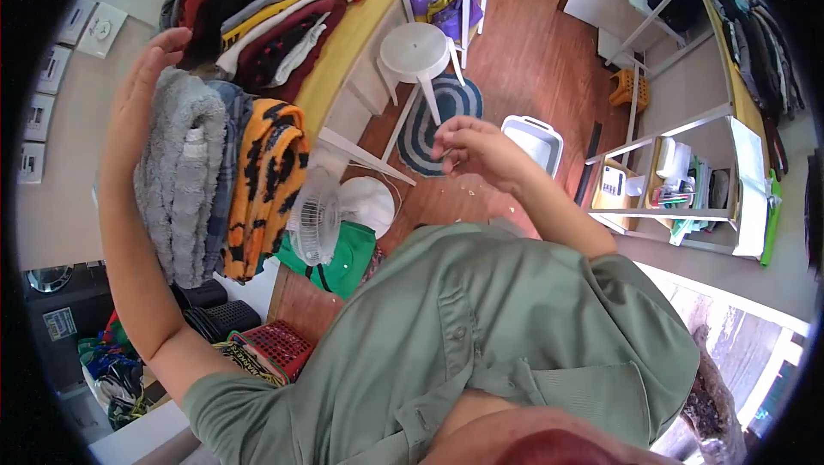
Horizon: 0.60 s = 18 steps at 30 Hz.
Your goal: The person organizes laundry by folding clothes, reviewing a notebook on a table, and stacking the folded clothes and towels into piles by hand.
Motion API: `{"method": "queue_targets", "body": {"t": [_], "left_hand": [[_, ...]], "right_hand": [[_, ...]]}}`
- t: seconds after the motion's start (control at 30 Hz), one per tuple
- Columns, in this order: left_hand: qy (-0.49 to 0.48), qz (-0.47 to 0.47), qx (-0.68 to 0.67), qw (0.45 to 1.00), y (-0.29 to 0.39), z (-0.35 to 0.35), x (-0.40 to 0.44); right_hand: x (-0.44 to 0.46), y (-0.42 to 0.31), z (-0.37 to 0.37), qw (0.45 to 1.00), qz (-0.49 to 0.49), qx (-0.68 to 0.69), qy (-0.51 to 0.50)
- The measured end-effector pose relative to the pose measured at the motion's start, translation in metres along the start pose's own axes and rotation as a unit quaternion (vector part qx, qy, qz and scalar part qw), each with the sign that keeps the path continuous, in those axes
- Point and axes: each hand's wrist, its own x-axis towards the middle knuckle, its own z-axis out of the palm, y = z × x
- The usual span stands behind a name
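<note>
On the left, my left hand (148, 70) reaches up along the outer side of a folded stack, its fingers stretched out beside the top edge. That stack holds a fluffy grey cloth (176, 182), a blue plaid cloth (225, 156) and an orange cloth with black markings (268, 178). My left forearm runs down the grey cloth's outer side; whether the palm touches it is unclear. My right hand (472, 152) is held over the floor near the middle, fingers loosely curled and apart, with nothing visible in them.
A wooden shelf (356, 36) bears a row of folded clothes (275, 27). Beyond are a white stool (415, 51), an oval rug (468, 98) and a white basin (534, 143). A fan (316, 216), green bag (336, 263) and red basket (279, 345) are nearby. Racks stand right.
</note>
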Motion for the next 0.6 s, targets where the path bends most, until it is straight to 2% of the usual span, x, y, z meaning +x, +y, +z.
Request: {"method": "queue_targets", "body": {"t": [0.07, 0.1, 0.17, 0.23, 0.3, 0.33, 0.37, 0.43, 0.53, 0.6], "left_hand": [[-0.007, -0.005, 0.014, 1.000, 0.018, -0.005, 0.007], [0.019, 0.036, 0.056, 0.998, 0.042, -0.009, 0.009], [0.091, 0.124, 0.142, 0.978, 0.095, -0.015, 0.011], [0.123, 0.248, 0.192, 0.942, 0.149, -0.006, 0.008], [0.100, 0.393, 0.217, 0.888, 0.194, 0.008, 0.006], [0.071, 0.468, 0.220, 0.853, 0.213, 0.020, 0.004], [0.035, 0.532, 0.213, 0.819, 0.228, 0.032, 0.002], [-0.021, 0.626, 0.192, 0.756, 0.255, 0.056, 0.001], [-0.064, 0.689, 0.168, 0.702, 0.277, 0.087, -0.002], [-0.065, 0.706, 0.167, 0.685, 0.284, 0.100, -0.005]], "right_hand": [[-0.030, -0.026, -0.015, 0.997, -0.019, -0.046, 0.056], [-0.050, -0.051, -0.023, 0.992, -0.048, -0.084, 0.081], [-0.098, -0.113, -0.037, 0.961, -0.188, -0.182, 0.094], [-0.153, -0.175, -0.032, 0.860, -0.356, -0.344, 0.125], [-0.205, -0.225, -0.008, 0.699, -0.487, -0.514, 0.100], [-0.225, -0.242, 0.009, 0.614, -0.526, -0.586, 0.056], [-0.239, -0.253, 0.026, 0.539, -0.544, -0.643, -0.004], [-0.257, -0.262, 0.057, 0.432, -0.542, -0.710, -0.124], [-0.263, -0.263, 0.074, 0.367, -0.511, -0.747, -0.214], [-0.268, -0.262, 0.072, 0.352, -0.500, -0.762, -0.214]]}}
